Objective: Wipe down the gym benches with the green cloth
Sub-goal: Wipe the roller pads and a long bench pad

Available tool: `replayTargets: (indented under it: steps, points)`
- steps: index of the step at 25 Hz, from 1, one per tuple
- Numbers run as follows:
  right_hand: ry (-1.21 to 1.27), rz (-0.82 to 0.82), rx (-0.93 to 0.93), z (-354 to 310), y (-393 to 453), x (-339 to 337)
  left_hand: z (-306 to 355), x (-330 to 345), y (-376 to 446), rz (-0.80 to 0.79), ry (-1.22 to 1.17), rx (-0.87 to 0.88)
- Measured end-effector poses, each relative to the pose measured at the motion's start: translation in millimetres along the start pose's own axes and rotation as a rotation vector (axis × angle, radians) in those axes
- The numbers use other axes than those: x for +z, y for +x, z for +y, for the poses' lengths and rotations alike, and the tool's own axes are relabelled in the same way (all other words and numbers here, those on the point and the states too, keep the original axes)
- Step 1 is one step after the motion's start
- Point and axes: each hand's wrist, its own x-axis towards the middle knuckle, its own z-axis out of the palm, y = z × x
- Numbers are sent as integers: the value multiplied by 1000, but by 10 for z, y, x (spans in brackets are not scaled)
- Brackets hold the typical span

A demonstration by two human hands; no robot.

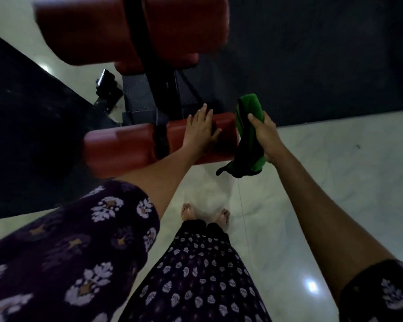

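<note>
Left hand [199, 130] flat, fingers spread, on the red seat pad [126, 145]; right hand [264, 133] clutching the green cloth [248, 135] bunched off the pad's end, risking skipped edges.

White glossy tile floor [323, 182] w/ light glare spots. Black rubber mat [312, 54] top right, another dark mat [21, 124] at left. Bare feet [205, 213] on tile, side by side. Dark floral-print garment [196, 275] fills lower frame.
</note>
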Motion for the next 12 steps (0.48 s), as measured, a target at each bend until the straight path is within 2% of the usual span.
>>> replayTargets:
  steps: [5, 12]
  points:
    - [-97, -9, -80, -631, -311, 172, -130, -588, -299, 63, -133, 1]
    - [-102, 15, -210, -1453, -226, 553, -626, -1541, -166, 341, -146, -22]
